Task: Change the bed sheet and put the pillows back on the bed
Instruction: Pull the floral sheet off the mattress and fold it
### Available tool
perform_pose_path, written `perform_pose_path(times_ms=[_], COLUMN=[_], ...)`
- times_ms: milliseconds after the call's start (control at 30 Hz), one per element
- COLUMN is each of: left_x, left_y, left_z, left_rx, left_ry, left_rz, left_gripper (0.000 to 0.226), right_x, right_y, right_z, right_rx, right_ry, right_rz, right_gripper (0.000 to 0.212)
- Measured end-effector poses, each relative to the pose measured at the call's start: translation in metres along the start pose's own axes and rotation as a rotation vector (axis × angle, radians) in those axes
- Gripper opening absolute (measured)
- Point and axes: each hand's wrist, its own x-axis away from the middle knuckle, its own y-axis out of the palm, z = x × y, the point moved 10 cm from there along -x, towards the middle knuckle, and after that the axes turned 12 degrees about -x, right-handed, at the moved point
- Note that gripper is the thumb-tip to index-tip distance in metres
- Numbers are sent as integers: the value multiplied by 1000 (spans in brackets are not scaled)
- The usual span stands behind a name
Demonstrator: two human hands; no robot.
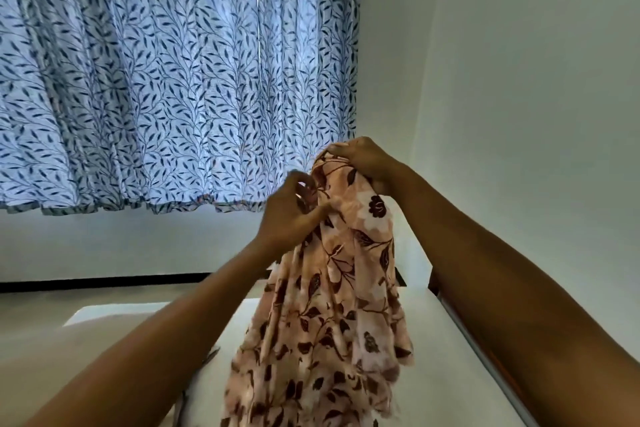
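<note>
We see both hands raised before the leaf-print curtain (156, 80), gathering the floral bed sheet (329, 305) at its top. The right hand (363, 159) clutches the bunched top edge, fingers curled tight round it. The left hand (294, 211), just below, pinches a fold between thumb and fingers. The sheet hangs in folds over the bare mattress (440, 374), nearer its left edge.

Sheet (332, 305) hangs bunched from left hand (291, 215) and right hand (363, 159), blocks the middle down to the bed (443, 392); bare bed surface free either side of it; rail (479, 355) runs along bed's right edge; open air left of left arm, over floor (41, 333); curtain (156, 80) behind the hands, apart from them; wall (519, 80) on the right, gap from right arm unclear
</note>
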Motion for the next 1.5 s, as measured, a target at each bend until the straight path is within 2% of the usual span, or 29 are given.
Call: perform_pose_path(times_ms=[33, 100, 167, 267, 400, 500, 600, 667, 733, 833, 967, 1033, 1100, 1200, 1267, 1367, 1500], left_x=[4, 5, 2, -5, -10, -9, 8, 14, 8, -9, -20, -20, -16, 2, 12, 3, -21], left_y=[6, 8, 7, 6, -2, 8, 34, 40, 34, 27, 22, 21, 28, 51, 64, 58, 43], left_z=[0, -8, -19, -21, -17, -13, -4, 6, 13, 21, 26, 21, 11, 3, 8, 28, 40], left_rx=[-40, -69, 15, 170, 387, 370, 269, 212, 209, 349, 490, 435, 250, -99, -203, -276, -412], left_ry=[-23, -85, -160, -205, -299, -309, -266, -197, -166, -208, -249, -270, -252, -163, -58, 89, 127], left_rz=[0, 58, 64, 5, 4, -82, -293, -333, -265, -213, -208, -181, -192, -352, -408, -273, -174], left_gripper=[48, 26, 5, 8, 10, 8, 35, 46, 34, 17, 13, 13, 11, 48, 47, 34, 48], right_x=[0, 1, 4, 6, 16, 24, 24, 26, 26, 27, 37, 46, 50, 48, 46, 45, 50], right_y=[3, 7, 4, -8, -20, -23, -25, -22, -21, -23, -25, -27, -29, -33, -33, -38, -41], right_z=[5, 17, 28, 40, 55, 62, 67, 66, 68, 78, 105, 117, 119, 104, 91, 83, 87], right_rx=[29, 61, 37, 22, 91, 97, 107, 114, 135, 180, 255, 167, 75, -31, -100, -116, 6], right_ry=[14, 39, 72, 81, 118, 123, 117, 115, 116, 119, 130, 161, 175, 155, 129, 124, 87], right_rz=[-4, -22, -22, -32, -51, -42, -29, -27, -8, 29, 26, 46, 84, 108, 89, 93, 113], right_gripper=[30, 36, 38, 48, 26, 26, 42, 36, 32, 46, 19, 14, 16, 17, 18, 21, 23])
